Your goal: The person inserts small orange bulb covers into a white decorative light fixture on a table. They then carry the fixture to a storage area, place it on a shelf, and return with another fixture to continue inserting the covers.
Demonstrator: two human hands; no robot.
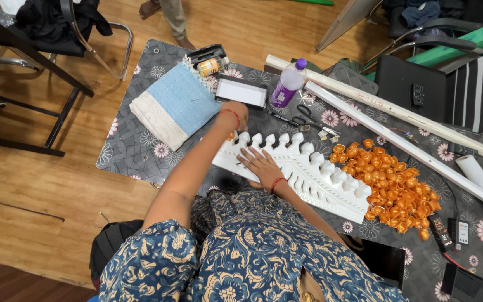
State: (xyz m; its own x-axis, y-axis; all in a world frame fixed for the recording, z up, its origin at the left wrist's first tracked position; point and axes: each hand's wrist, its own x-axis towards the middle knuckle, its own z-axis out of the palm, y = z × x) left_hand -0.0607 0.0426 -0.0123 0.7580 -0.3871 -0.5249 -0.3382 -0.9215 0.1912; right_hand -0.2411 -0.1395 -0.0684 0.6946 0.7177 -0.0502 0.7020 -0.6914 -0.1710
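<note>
A long white scalloped moulding (314, 176) lies slanted on a grey flowered mat (141, 151). My right hand (260, 165) rests flat on its left part, fingers spread, with a red band at the wrist. My left hand (235, 114) is curled at the moulding's upper left end. A small orange bit shows just under that hand; whether it is held is unclear. A heap of orange moulded pieces (392, 187) sits against the moulding's right end.
A folded blue and white cloth (177, 103), a white-topped flat box (241, 91), a purple bottle (288, 84) and scissors (304, 114) lie beyond my hands. Two long white strips (406, 142) cross the right side. A chair (57, 39) and another person's feet (169, 19) are farther off.
</note>
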